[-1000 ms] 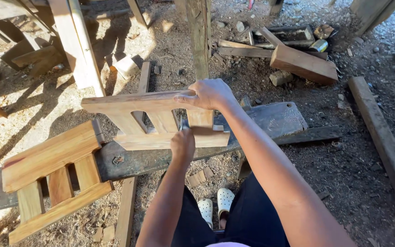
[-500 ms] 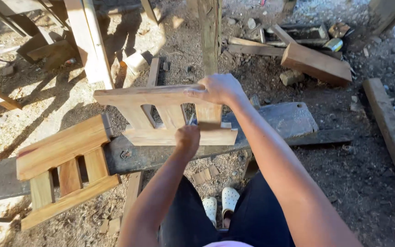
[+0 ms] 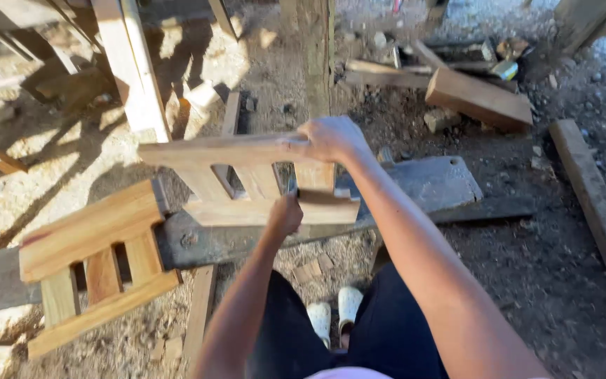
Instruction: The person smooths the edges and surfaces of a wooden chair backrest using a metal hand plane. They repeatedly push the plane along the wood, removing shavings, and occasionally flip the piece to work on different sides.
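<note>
I hold a slatted wooden frame (image 3: pixel 247 179), two rails joined by three short slats, over a long dark grey plank (image 3: pixel 429 186). My right hand (image 3: pixel 331 138) grips the right end of its upper rail. My left hand (image 3: pixel 285 214) is closed against the lower rail near the middle; I cannot tell whether a small tool is in it. A second frame of the same kind (image 3: pixel 96 260) lies tilted on the left part of the plank, untouched.
A thick wooden post (image 3: pixel 315 56) stands behind the frame, pale timber legs (image 3: pixel 131 70) at upper left. A block of wood (image 3: pixel 478 98) and scraps lie at upper right, a beam (image 3: pixel 597 203) at right. Sawdust and dirt cover the ground; my feet (image 3: pixel 334 316) are below.
The held frame has shifted slightly left and lower in view as my head moved. My left hand stays at the lower rail, my right on the upper rail.
</note>
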